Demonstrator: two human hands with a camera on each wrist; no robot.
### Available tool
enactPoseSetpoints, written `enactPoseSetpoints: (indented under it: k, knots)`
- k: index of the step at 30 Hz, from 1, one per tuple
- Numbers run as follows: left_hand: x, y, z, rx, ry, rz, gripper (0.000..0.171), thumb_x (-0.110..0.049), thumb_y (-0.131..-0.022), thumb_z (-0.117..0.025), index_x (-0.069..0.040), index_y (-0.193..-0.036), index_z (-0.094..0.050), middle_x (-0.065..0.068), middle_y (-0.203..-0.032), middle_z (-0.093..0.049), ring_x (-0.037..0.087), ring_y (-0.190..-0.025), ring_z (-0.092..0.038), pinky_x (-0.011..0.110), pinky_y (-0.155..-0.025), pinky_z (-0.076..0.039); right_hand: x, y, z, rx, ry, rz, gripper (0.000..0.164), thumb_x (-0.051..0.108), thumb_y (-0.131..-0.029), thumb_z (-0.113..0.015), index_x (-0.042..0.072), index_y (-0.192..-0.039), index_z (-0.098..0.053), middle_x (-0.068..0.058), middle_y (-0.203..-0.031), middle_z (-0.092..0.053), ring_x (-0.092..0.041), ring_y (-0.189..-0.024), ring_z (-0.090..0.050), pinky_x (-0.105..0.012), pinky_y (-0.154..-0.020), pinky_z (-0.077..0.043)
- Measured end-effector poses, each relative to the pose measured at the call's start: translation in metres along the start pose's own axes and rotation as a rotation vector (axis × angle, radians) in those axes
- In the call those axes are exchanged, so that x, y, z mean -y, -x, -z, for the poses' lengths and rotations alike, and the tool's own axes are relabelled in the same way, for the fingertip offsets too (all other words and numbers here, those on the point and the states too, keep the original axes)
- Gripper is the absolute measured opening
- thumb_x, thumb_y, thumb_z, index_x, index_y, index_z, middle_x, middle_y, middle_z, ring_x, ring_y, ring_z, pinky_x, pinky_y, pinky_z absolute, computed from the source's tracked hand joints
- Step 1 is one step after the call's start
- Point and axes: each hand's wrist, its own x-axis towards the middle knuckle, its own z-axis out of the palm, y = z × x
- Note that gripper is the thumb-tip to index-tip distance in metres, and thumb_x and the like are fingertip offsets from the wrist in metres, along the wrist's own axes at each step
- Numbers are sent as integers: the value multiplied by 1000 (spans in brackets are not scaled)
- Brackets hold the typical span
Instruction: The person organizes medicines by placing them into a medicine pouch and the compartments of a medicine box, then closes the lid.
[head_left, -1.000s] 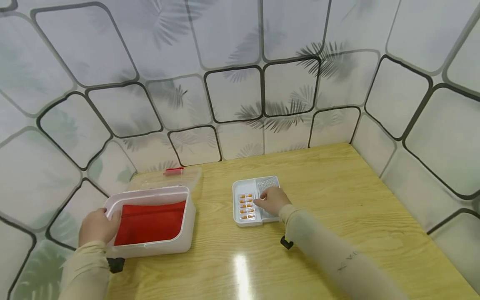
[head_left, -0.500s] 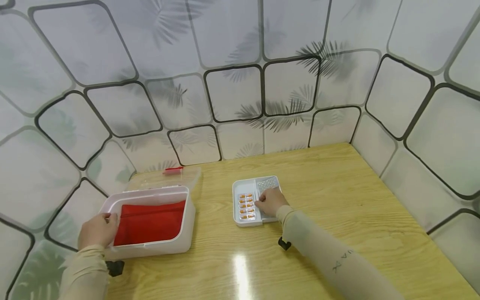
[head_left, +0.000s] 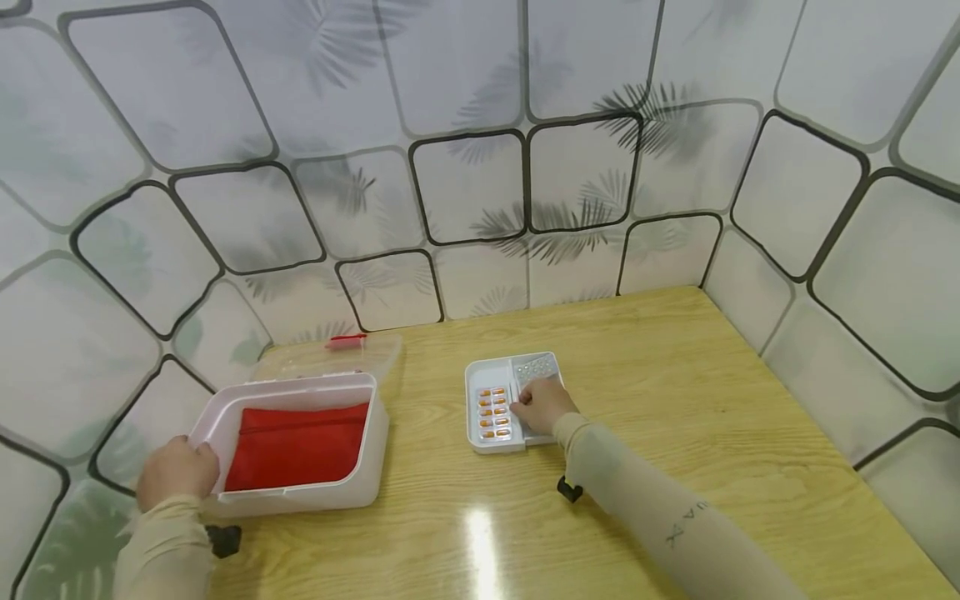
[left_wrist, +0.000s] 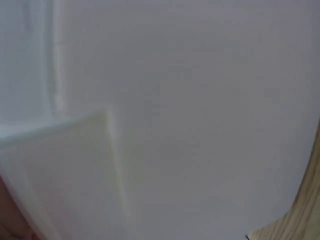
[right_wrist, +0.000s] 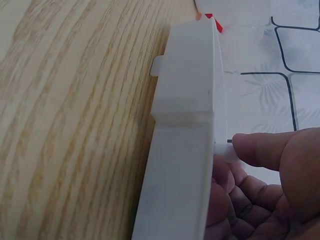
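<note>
The left hand (head_left: 176,471) grips the near left corner of the open white box (head_left: 300,500), fingers curled over its rim; a red pouch (head_left: 300,446) lies inside, and the clear lid (head_left: 330,357) with its red latch lies behind it. The left wrist view shows only blurred white plastic, so the exact finger hold there is hard to make out.

The right hand (head_left: 542,404) rests in the small white tray (head_left: 474,375) at the middle of the table (head_left: 675,400), fingers curled down onto the silver pill sheet (head_left: 534,367) in the right compartment. The orange pill sheet (head_left: 492,412) lies in the left compartment, just beside the fingertips. In the right wrist view the thumb (right_wrist: 270,150) presses at the tray's rim (right_wrist: 192,100).

To lift the sheet cleanly, it seems best to hook a fingertip under one edge and pinch it with the thumb, holding the tray flat so the orange sheet stays put, while the left hand steadies the box.
</note>
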Motion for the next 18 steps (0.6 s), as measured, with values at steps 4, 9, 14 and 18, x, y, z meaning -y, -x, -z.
enactPoseSetpoints:
  k: [4,9,14,18]
  knots:
    - [0,0,-1,30,8,1,35,-12,-87,-39,15,-104,-54,38,-89,-56,50,-75,-56,53,-57,-45,-3,-1,-1,0,0,13,19,27,-90,-69,9,-82,-69,1,-78,-62,-14,-71,-55,-28,-65,-47]
    - [-8,5,0,48,27,6,41,-8,-83,-42,13,-117,-53,38,-103,-57,50,-81,-56,55,-63,-45,-5,-2,-2,6,-10,15,20,27,-90,-68,11,-78,-68,2,-74,-60,-13,-68,-53,-26,-61,-44]
    - [-17,11,-3,47,37,-8,41,-8,-84,-42,12,-119,-52,38,-106,-56,51,-84,-56,56,-66,-45,-6,-3,-2,12,6,35,23,26,-91,-66,12,-72,-65,2,-69,-58,-12,-63,-51,-25,-57,-40]
    - [-23,16,-7,17,54,-43,38,-8,-89,-39,10,-118,-54,38,-107,-57,55,-86,-56,58,-68,-45,-5,-2,-1,16,23,40,25,25,-91,-66,11,-71,-64,2,-67,-56,-13,-62,-50,-25,-55,-39]
